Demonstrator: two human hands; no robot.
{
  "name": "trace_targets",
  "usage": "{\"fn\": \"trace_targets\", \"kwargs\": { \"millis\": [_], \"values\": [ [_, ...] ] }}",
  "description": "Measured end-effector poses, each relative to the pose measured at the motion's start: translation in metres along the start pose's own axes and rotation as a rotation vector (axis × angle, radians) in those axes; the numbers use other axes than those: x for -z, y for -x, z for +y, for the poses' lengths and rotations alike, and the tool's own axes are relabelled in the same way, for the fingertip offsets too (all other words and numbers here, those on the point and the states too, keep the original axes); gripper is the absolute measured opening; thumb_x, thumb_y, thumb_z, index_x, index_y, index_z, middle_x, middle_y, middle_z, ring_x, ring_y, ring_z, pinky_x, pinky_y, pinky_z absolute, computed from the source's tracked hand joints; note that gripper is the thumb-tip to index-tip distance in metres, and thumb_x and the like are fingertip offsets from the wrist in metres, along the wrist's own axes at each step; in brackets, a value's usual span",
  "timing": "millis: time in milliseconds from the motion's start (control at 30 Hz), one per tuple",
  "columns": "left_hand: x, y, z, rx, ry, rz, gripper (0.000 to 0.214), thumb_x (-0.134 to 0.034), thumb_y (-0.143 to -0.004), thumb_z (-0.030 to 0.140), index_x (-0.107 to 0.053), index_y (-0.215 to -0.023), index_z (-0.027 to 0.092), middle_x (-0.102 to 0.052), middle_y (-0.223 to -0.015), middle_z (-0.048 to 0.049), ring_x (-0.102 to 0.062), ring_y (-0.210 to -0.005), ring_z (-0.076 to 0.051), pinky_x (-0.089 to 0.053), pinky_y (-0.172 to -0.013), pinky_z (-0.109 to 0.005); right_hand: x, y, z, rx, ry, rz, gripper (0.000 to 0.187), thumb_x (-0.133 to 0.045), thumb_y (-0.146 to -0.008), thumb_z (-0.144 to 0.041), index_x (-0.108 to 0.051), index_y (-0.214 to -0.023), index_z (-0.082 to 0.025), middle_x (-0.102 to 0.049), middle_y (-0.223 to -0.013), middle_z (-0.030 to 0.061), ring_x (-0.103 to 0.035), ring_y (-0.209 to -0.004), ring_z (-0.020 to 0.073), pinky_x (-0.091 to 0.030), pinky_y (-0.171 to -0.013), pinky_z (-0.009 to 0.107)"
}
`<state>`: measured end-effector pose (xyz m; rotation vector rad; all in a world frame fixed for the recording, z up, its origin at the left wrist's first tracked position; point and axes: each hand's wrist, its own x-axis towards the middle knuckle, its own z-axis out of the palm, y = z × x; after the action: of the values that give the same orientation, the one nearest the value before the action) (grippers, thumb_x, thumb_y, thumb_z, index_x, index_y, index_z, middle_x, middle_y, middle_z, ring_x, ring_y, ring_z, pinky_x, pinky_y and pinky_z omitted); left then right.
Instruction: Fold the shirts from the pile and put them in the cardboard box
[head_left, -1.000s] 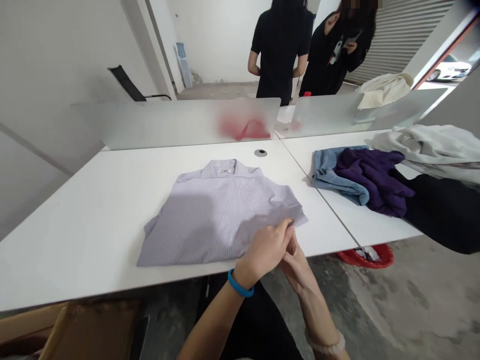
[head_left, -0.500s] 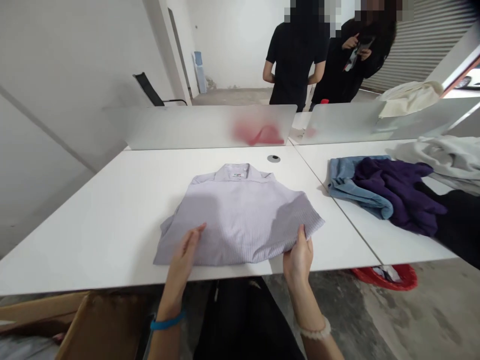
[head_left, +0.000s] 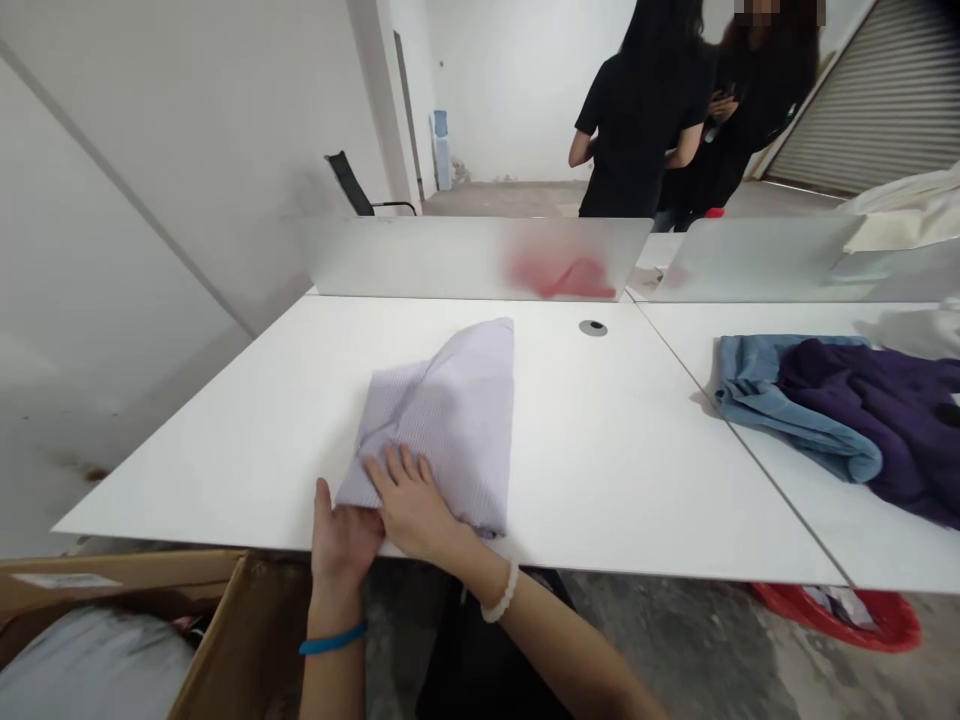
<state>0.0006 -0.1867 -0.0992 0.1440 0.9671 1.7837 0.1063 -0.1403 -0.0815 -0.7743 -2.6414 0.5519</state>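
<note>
A pale lilac striped shirt (head_left: 450, 410) lies folded in half on the white table (head_left: 600, 450), near its front edge. My right hand (head_left: 409, 500), with a bead bracelet at the wrist, rests flat on the shirt's near left corner, fingers spread. My left hand (head_left: 341, 535), with a blue wristband, sits at the table edge with its fingers tucked under that same corner of the shirt.
A blue garment (head_left: 780, 400) and a purple one (head_left: 885, 420) lie heaped on the adjoining table to the right. Frosted dividers (head_left: 465, 255) stand at the back. An open cardboard box (head_left: 150, 640) sits at lower left, a red basin (head_left: 847, 610) under the right table. Two people in black (head_left: 660, 120) stand beyond.
The shirt's right side has been folded over to the left, halving its width. My right hand crossed over to the left corner beside my left hand. The view shifted left.
</note>
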Motion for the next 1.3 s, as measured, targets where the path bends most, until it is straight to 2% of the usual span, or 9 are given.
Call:
{"fn": "trace_targets", "kwargs": {
  "millis": [100,300,433,567,667,867,1033,1133,1300],
  "values": [
    [-0.003,0.003,-0.002,-0.048,-0.136,0.089,0.055,-0.042,-0.087,0.052,-0.054,-0.129,0.019,-0.060,-0.129,-0.0106,-0.049,-0.127,-0.026,-0.039,-0.107,-0.043,-0.012,0.009,-0.006,0.003,0.021,-0.009,0.062,-0.044,-0.094,-0.033,-0.025,-0.148,-0.007,-0.021,-0.152,0.0240,-0.018,-0.142,0.0355,-0.022,-0.112,0.056],
    [0.010,0.006,0.000,-0.424,-0.754,0.289,0.071,-0.055,-0.081,0.042,-0.030,-0.144,0.020,-0.043,-0.145,-0.0135,-0.046,-0.129,-0.026,-0.039,-0.106,-0.040,0.032,0.052,0.013,0.013,-0.124,0.130,0.047,-0.039,-0.097,-0.038,-0.040,-0.142,-0.024,-0.048,-0.142,0.0081,-0.038,-0.134,0.0214,-0.026,-0.114,0.048],
    [0.021,0.007,0.001,-0.529,-1.228,0.260,0.063,-0.051,-0.081,0.054,-0.048,-0.130,0.015,-0.052,-0.134,-0.0177,-0.047,-0.126,-0.032,-0.036,-0.107,-0.049,0.036,0.085,0.045,-0.204,0.017,0.193,0.053,-0.050,-0.092,-0.039,-0.042,-0.142,-0.020,-0.029,-0.152,0.0146,-0.017,-0.142,0.0346,-0.022,-0.110,0.062],
    [0.016,0.011,-0.011,-0.545,-1.489,0.216,0.063,-0.043,-0.082,0.056,-0.054,-0.121,0.008,-0.056,-0.127,-0.0231,-0.045,-0.126,-0.038,-0.033,-0.106,-0.055,0.019,0.100,0.063,-0.191,0.061,0.080,0.073,-0.066,-0.082,-0.034,-0.034,-0.146,-0.019,-0.017,-0.155,0.0167,-0.004,-0.142,0.0402,-0.026,-0.108,0.064],
    [0.010,0.023,-0.014,-0.479,-1.489,0.217,0.059,-0.040,-0.084,0.053,-0.055,-0.120,0.010,-0.060,-0.121,-0.0211,-0.053,-0.118,-0.036,-0.041,-0.099,-0.050,0.012,0.105,0.064,-0.192,0.087,0.079,0.064,-0.056,-0.082,-0.007,-0.040,-0.143,-0.019,-0.020,-0.155,0.0143,-0.002,-0.143,0.0361,-0.027,-0.110,0.061],
    [0.015,0.067,-0.019,-0.312,-1.126,0.269,0.058,-0.056,-0.076,0.054,-0.051,-0.125,0.023,-0.066,-0.113,-0.0104,-0.060,-0.111,-0.030,-0.052,-0.086,-0.038,0.030,0.147,0.072,-0.180,-0.044,0.070,0.089,-0.034,-0.064,0.013,-0.038,-0.144,-0.025,-0.018,-0.156,0.0044,-0.001,-0.144,0.0272,-0.028,-0.111,0.056],
    [0.047,0.103,-0.044,-0.125,-0.911,0.196,0.069,-0.065,-0.066,0.061,-0.049,-0.122,0.025,-0.071,-0.102,-0.0075,-0.066,-0.100,-0.028,-0.053,-0.086,-0.039,0.075,0.207,0.079,-0.167,-0.264,-0.047,0.090,-0.036,-0.066,0.010,-0.035,-0.144,-0.034,-0.019,-0.154,-0.0002,-0.009,-0.143,0.0248,-0.027,-0.112,0.054],
    [0.055,0.110,-0.045,-0.124,-0.940,0.244,0.067,-0.062,-0.065,0.066,-0.050,-0.116,0.024,-0.071,-0.099,-0.0083,-0.066,-0.100,-0.029,-0.052,-0.088,-0.041,0.108,0.221,0.082,-0.126,-0.413,-0.122,0.077,-0.060,-0.073,-0.003,-0.042,-0.140,-0.035,-0.028,-0.151,0.0030,-0.019,-0.141,0.0286,-0.029,-0.111,0.051],
    [0.014,0.102,-0.023,-0.217,-1.376,0.314,0.068,-0.043,-0.076,0.068,-0.049,-0.124,0.020,-0.070,-0.101,-0.0116,-0.067,-0.092,-0.033,-0.050,-0.081,-0.048,0.140,0.183,0.113,-0.174,-0.599,-0.067,0.055,-0.068,-0.078,-0.024,-0.054,-0.131,-0.032,-0.048,-0.141,0.0047,-0.043,-0.131,0.0270,-0.034,-0.108,0.050]
  ]
}}
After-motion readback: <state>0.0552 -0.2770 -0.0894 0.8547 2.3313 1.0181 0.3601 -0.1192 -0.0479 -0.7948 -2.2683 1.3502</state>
